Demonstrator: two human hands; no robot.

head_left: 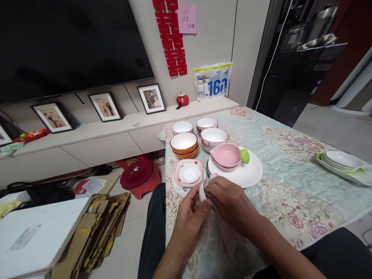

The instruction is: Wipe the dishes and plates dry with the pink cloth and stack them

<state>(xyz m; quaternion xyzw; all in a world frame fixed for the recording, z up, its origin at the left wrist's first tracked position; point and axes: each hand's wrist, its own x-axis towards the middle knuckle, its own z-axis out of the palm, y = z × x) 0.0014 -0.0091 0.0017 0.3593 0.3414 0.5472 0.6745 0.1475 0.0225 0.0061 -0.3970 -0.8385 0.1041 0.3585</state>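
Note:
My left hand (188, 215) is closed around a small white dish (202, 192), tipped on its edge with only part of its rim showing. Pressed against that dish is my right hand (229, 201), its fingers gripping a pale pinkish cloth (227, 232) that hangs down below it. Just beyond my hands, a small white bowl (190, 173) sits on square pink-rimmed dishes (176, 175). To their right, pink strawberry-shaped bowls (226, 154) with a green leaf handle rest on a large white plate (252, 170).
Orange bowls (184, 143) and several white bowls with pink rims (214, 136) stand farther back on the flowered tablecloth (279, 155). Stacked white dishes (343, 159) lie at the right. A red stool (138, 174) and flattened cardboard (95, 224) are at the left.

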